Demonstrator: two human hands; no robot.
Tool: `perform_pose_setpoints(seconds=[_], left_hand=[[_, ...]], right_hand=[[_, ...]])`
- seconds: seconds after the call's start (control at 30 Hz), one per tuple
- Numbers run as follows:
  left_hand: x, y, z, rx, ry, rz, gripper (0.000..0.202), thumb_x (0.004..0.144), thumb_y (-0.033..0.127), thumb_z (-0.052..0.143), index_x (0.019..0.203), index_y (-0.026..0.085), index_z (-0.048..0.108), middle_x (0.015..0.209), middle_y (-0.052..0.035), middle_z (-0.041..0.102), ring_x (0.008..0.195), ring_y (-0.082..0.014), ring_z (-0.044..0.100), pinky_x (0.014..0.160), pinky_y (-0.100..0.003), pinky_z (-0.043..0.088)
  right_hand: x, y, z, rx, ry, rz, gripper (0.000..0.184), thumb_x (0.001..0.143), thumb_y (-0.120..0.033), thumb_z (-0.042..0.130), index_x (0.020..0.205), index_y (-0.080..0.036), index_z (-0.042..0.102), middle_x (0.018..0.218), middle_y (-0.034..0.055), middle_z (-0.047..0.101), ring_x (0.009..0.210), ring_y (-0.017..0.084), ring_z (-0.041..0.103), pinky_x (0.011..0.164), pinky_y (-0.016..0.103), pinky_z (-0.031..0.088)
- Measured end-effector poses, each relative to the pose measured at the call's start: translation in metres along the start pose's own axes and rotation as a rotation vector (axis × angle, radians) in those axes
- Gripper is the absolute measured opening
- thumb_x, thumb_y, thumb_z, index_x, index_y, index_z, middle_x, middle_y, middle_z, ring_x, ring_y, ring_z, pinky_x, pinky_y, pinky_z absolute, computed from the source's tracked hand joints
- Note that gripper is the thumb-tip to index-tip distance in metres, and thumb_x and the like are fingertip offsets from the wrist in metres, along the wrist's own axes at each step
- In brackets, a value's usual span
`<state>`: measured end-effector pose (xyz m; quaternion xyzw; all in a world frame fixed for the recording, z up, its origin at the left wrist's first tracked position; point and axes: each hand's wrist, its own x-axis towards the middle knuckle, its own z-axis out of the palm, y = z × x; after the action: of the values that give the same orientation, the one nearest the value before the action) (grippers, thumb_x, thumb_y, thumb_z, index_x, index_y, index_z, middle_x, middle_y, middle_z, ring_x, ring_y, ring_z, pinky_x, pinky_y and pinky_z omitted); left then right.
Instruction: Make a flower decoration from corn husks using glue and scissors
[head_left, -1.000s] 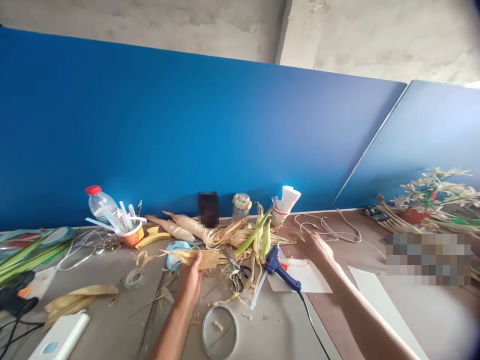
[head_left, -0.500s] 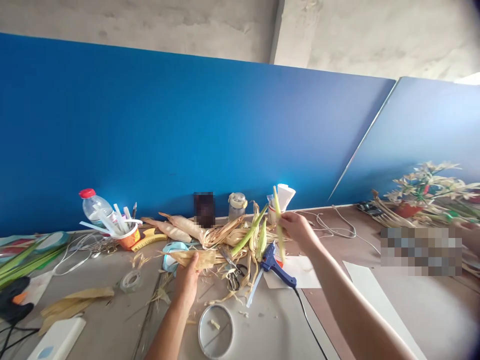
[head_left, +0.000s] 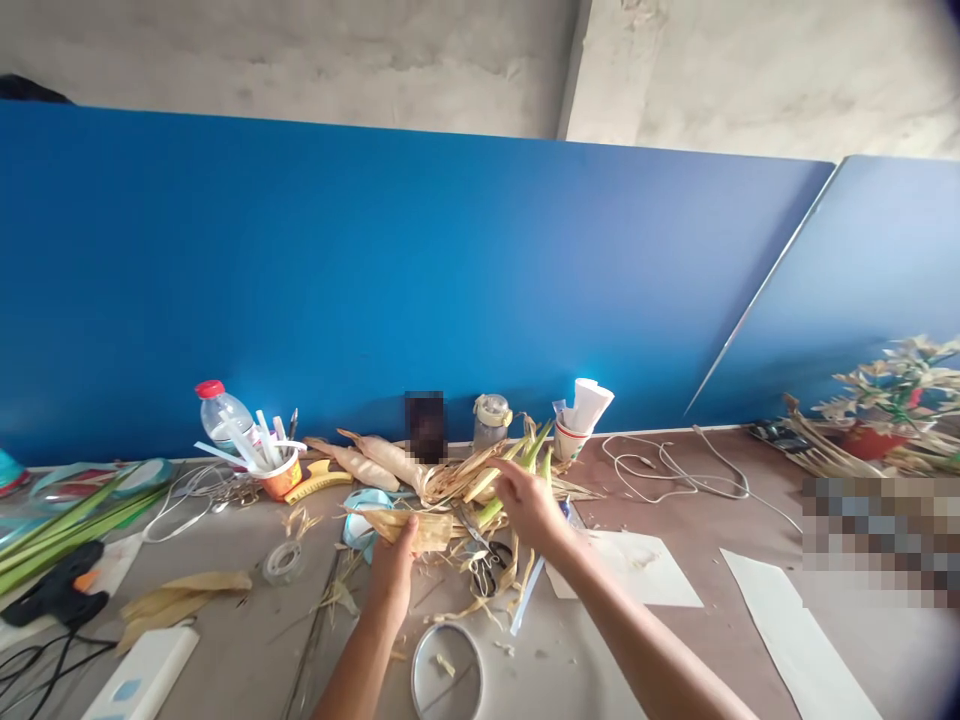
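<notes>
My left hand is closed on a flat piece of dried corn husk, thumb on top. To its right, my right hand reaches over the husk pile, fingers pinched together at a pale yellow-green husk strip. Greener husks rise behind that hand. Below it lie black-handled scissors among husk scraps. A blue glue gun is mostly hidden behind my right wrist; its translucent glue stick sticks out toward me.
A clear ring-shaped tape roll lies in front. Leftward are a cup of glue sticks, a bottle, a black glue gun and a white power strip. White paper, cables and a potted husk plant are rightward.
My right hand has moved left and down from near the paper cup to the husk pile, now covering most of the blue glue gun. The view has shifted slightly left.
</notes>
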<state>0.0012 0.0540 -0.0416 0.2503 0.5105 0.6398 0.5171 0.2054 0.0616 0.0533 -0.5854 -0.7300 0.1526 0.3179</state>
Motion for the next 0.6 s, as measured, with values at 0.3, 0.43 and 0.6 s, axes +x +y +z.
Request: perform_pose_setpoints(seconds=[0.3, 0.43, 0.6], left_hand=[[0.005, 0.002, 0.002, -0.182, -0.007, -0.062, 0.033, 0.051, 0.035, 0.077, 0.074, 0.02, 0.059, 0.063, -0.001, 0.066, 0.064, -0.0223, 0.064, 0.057, -0.031, 0.046], [0.005, 0.003, 0.002, -0.208, -0.03, -0.079, 0.031, 0.053, 0.035, 0.076, 0.075, 0.021, 0.059, 0.066, -0.0008, 0.067, 0.065, -0.021, 0.064, 0.059, -0.03, 0.047], [0.005, 0.003, 0.002, -0.218, -0.018, -0.093, 0.034, 0.052, 0.035, 0.078, 0.077, 0.02, 0.06, 0.066, -0.0018, 0.066, 0.064, -0.0208, 0.063, 0.058, -0.03, 0.046]], right_hand=[[0.091, -0.043, 0.089, -0.503, -0.257, -0.093, 0.054, 0.082, -0.007, 0.042, 0.135, -0.017, 0.037, 0.083, 0.0131, 0.07, 0.078, 0.023, 0.067, 0.066, 0.031, 0.046], [0.107, -0.037, 0.104, -0.562, -0.278, -0.05, 0.052, 0.084, -0.006, 0.038, 0.135, -0.014, 0.035, 0.083, 0.0172, 0.069, 0.079, 0.024, 0.067, 0.065, 0.032, 0.047], [0.103, -0.036, 0.098, -0.571, -0.289, -0.038, 0.061, 0.081, -0.009, 0.043, 0.139, -0.016, 0.027, 0.087, 0.0149, 0.069, 0.082, 0.023, 0.066, 0.066, 0.029, 0.046]])
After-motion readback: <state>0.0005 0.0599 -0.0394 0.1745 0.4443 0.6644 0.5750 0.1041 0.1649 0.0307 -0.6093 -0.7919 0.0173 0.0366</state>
